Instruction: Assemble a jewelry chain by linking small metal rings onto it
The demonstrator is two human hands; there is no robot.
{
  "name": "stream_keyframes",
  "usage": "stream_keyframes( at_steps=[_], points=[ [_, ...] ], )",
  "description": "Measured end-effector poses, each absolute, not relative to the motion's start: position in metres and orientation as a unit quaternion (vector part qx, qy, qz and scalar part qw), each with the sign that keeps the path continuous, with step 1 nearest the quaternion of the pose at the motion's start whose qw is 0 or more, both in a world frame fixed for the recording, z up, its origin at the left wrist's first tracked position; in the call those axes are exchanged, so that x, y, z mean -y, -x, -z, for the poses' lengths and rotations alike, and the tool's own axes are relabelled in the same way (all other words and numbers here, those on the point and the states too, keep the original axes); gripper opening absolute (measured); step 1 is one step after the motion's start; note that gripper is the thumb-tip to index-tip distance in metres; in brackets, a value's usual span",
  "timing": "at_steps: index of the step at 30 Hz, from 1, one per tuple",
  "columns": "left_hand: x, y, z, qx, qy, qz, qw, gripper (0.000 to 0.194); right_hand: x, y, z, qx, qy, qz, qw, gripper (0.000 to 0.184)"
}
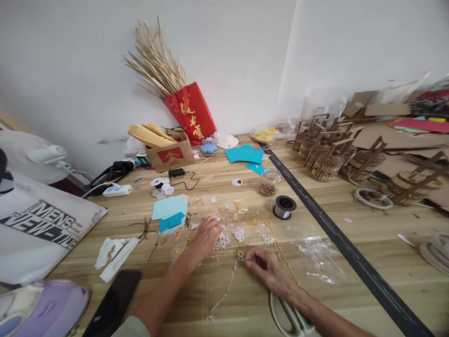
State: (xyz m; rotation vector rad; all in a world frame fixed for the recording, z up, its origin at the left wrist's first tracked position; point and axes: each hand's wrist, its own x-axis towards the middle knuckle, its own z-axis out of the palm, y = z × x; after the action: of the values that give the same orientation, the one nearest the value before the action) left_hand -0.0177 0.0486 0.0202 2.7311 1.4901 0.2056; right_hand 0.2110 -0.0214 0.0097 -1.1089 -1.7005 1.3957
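Note:
My right hand point(264, 267) is closed with its fingertips at the ring end of a thin silver chain point(228, 286), which trails down over the wooden table. My left hand point(207, 236) reaches into the small jewelry findings, fingers bent together at the far side of a silver bead pile point(223, 241). Whatever its fingertips pinch is too small to make out. Another heap of silver beads point(238, 234) and some silver rings point(266, 237) lie between the hands. A gold chain point(278, 248) runs behind my right hand, and scissors point(287, 313) lie partly under that forearm.
A wire spool point(285, 207) and a jar of mixed beads point(268, 189) stand beyond my right hand. Clear plastic bags point(317, 257) lie to the right. At left are a black phone point(112, 304) and blue sheets point(170, 210). Small woven baskets point(326, 164) stand at back right.

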Motion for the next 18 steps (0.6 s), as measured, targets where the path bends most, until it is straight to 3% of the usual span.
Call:
stream_keyframes(
  at_steps=[18],
  points=[
    [-0.0516,0.0219,-0.0171,-0.467,-0.88,-0.086,-0.001,0.026,0.0213,-0.2114,-0.01,0.661,0.422,-0.525,0.331,0.02]
  ],
)
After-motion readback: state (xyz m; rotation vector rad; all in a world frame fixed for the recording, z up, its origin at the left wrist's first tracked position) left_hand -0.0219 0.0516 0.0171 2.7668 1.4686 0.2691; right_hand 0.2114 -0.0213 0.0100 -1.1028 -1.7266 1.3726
